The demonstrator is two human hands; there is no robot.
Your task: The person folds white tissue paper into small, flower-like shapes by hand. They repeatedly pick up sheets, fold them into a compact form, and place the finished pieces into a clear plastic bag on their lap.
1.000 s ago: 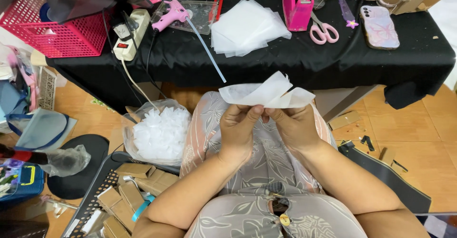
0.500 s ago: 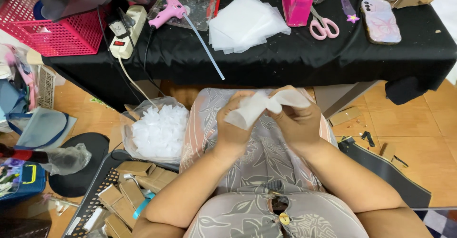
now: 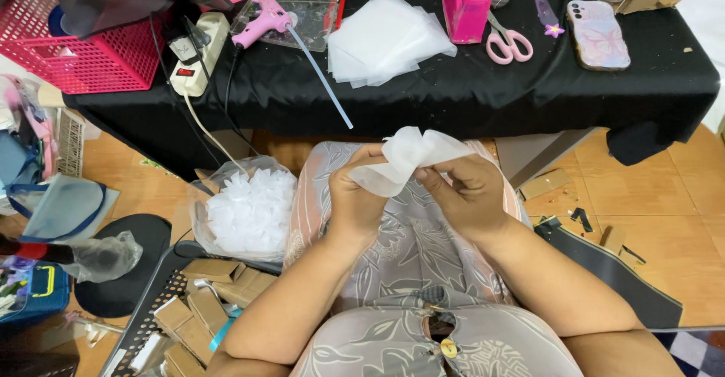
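Since a second ago, both hands have folded the flat white sheet (image 3: pixel 408 158) into a bunched, crumpled shape, and it sits lower and closer to the body. Left hand (image 3: pixel 356 196) pinches the lower left part of the sheet between thumb and fingers. Right hand (image 3: pixel 467 190) grips the right part, with the fingers curled around it. Both hands are over the lap, just in front of the black table (image 3: pixel 483 90).

On the table lies a stack of white sheets (image 3: pixel 387 45), and near it a pink glue gun (image 3: pixel 260 24), pink scissors (image 3: pixel 507 43) and a phone (image 3: pixel 600 33). A red basket (image 3: pixel 83 60) stands at the left end. On the floor, left of the knee, a clear bag (image 3: pixel 245 211) holds white folded pieces.
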